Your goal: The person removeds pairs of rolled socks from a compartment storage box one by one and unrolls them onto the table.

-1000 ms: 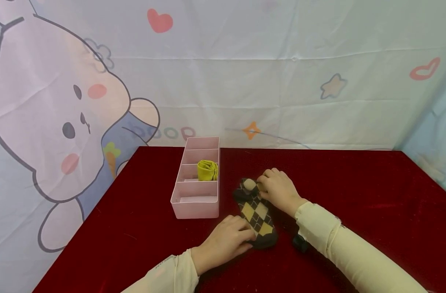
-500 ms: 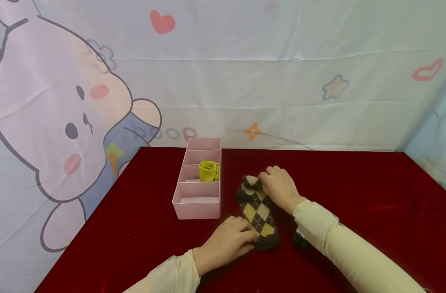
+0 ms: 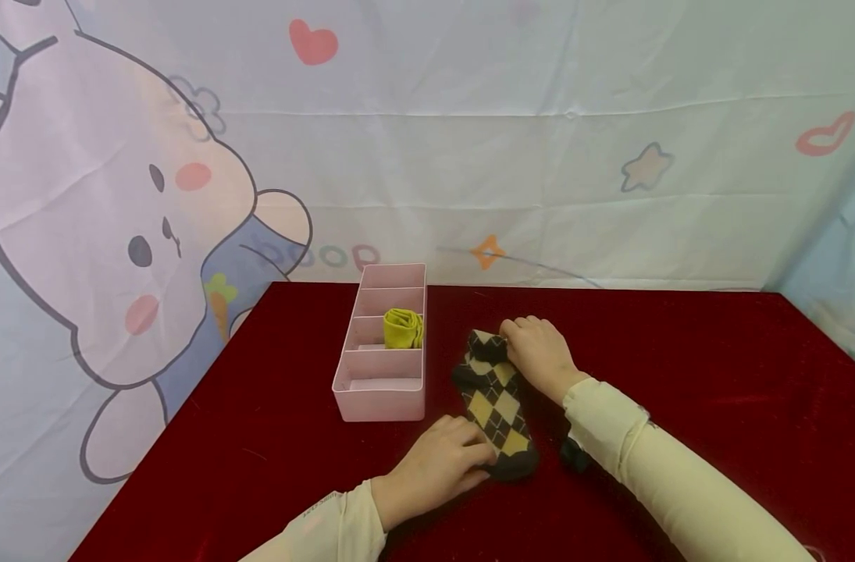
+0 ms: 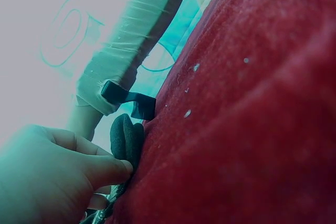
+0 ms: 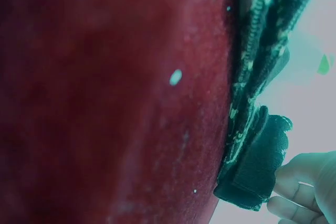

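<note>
Head view: counter (image 3: 279, 445) under dark red, velvety cloth, faint creases and lint. Pink organizer (image 3: 379, 406) stands on it, four compartments running front to back. Rolled yellow-green cloth (image 3: 403, 329) sits in its second compartment from the front, against the right side. Behind the organizer, a pale fabric backdrop (image 3: 539, 172) with fold lines; big cartoon rabbit (image 3: 83, 211) printed left of the organizer, red heart (image 3: 313, 43) above it, peach star (image 3: 646, 167) farther right. Bluish side panel (image 3: 831, 257) well right of the organizer. Argyle sock (image 3: 496, 407) lies on the counter just right of the organizer, far end folded over. Left hand (image 3: 434, 467), in front of the organizer, grips the sock's near end; right hand (image 3: 539, 355), right of the organizer, is at the folded far end. Both sleeves cream.

Left wrist view: blue-green tint. Red cloth fills the right side, pale specks on the pile; backdrop washed out. Left grip: thumb and fingers pinching the sock's dark edge. Black bracket (image 4: 128, 98) by the right cuff.

Right wrist view: red cloth blurred, few specks. Right grip: thumb and fingers pinching the sock's folded end. Background overexposed.
</note>
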`<state>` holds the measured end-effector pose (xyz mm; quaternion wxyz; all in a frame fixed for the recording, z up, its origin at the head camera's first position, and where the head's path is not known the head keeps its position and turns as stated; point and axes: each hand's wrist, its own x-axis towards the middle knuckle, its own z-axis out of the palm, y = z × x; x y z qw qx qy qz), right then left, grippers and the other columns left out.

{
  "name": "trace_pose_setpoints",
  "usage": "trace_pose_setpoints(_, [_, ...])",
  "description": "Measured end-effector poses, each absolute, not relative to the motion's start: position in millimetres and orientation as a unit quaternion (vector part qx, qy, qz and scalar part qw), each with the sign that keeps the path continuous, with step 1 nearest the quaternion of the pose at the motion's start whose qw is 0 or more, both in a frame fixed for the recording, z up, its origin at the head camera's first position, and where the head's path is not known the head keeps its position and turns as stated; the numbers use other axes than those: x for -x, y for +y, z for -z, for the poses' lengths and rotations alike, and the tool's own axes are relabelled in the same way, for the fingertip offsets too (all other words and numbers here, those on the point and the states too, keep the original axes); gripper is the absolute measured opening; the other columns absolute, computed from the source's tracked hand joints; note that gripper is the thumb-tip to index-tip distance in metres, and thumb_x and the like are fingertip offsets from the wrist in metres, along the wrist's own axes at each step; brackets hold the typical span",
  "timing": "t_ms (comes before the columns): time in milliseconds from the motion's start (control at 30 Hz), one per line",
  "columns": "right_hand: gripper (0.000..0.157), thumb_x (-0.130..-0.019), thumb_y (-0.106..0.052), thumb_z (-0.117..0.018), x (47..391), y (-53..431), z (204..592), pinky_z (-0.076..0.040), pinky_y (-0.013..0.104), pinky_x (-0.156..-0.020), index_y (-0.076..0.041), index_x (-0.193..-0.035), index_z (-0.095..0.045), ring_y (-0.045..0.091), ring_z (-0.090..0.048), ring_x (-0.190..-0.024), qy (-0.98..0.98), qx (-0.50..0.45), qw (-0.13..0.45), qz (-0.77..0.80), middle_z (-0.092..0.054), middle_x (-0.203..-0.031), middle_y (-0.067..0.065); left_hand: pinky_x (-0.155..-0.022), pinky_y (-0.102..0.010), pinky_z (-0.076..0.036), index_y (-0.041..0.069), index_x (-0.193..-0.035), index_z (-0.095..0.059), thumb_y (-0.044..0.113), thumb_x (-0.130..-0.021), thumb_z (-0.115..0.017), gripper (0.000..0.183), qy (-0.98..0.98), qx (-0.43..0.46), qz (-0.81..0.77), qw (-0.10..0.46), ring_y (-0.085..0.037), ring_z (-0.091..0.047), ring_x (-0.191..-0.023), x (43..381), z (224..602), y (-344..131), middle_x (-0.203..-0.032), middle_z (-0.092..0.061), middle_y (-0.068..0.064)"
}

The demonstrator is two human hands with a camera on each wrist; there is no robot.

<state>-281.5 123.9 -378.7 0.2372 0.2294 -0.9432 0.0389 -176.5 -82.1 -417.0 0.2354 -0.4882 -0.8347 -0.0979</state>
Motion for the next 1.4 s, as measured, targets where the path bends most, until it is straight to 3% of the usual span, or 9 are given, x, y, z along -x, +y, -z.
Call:
trace_pose_setpoints(233, [0.006, -0.08, -0.007, -0.072, 285.6, 126.2, 380.4, -0.05, 0.035, -0.07, -0.008, -0.082, -0.066, 0.022, -0.059, -0.076, -0.944, -0.236, 0.231, -0.028, -0.067, -0.082, 0.005, -0.079, -0.021, -0.043, 0.026, -0.089, -0.068, 0.026, -0.078, -0.078, 0.016, -0.834, 0.488, 0.094, 0.237, -0.007, -0.056, -0.085, 176.1, 415.6, -82.6, -0.088, -0.061, 0.01])
trace_pose_setpoints(367, [0.007, -0.081, -0.01, -0.072, 286.3, 126.3, 380.8, -0.051, 0.037, -0.073, -0.007, -0.086, -0.069, 0.024, -0.06, -0.081, -0.946, -0.233, 0.224, -0.027, -0.068, -0.088, 0.006, -0.079, -0.021, -0.043, 0.026, -0.089, -0.068, 0.026, -0.077, -0.078, 0.016, -0.834, 0.488, 0.094, 0.238, -0.007, -0.056, -0.085, 175.9, 415.2, -83.2, -0.089, -0.061, 0.01])
trace_pose_setpoints(767, [0.028, -0.082, -0.024, -0.075, 291.3, 130.1, 383.2, -0.05, 0.043, -0.086, -0.006, -0.103, -0.071, 0.029, -0.061, -0.098, -0.965, -0.214, 0.15, -0.014, -0.07, -0.109, 0.01, -0.079, -0.021, -0.042, 0.026, -0.089, -0.068, 0.026, -0.077, -0.078, 0.016, -0.829, 0.492, 0.09, 0.249, -0.007, -0.056, -0.085, 175.9, 417.8, -84.0, -0.089, -0.061, 0.01])
trace_pose_setpoints(1400, [0.025, -0.084, -0.018, -0.071, 300.5, 131.2, 383.1, -0.049, 0.043, -0.087, -0.007, -0.107, -0.071, 0.03, -0.062, -0.099, -0.969, -0.208, 0.132, 0.01, -0.07, -0.11, 0.009, -0.078, -0.02, -0.043, 0.026, -0.088, -0.068, 0.027, -0.077, -0.078, 0.015, -0.829, 0.49, 0.086, 0.253, -0.006, -0.057, -0.085, 177.0, 417.5, -83.1, -0.088, -0.061, 0.011])
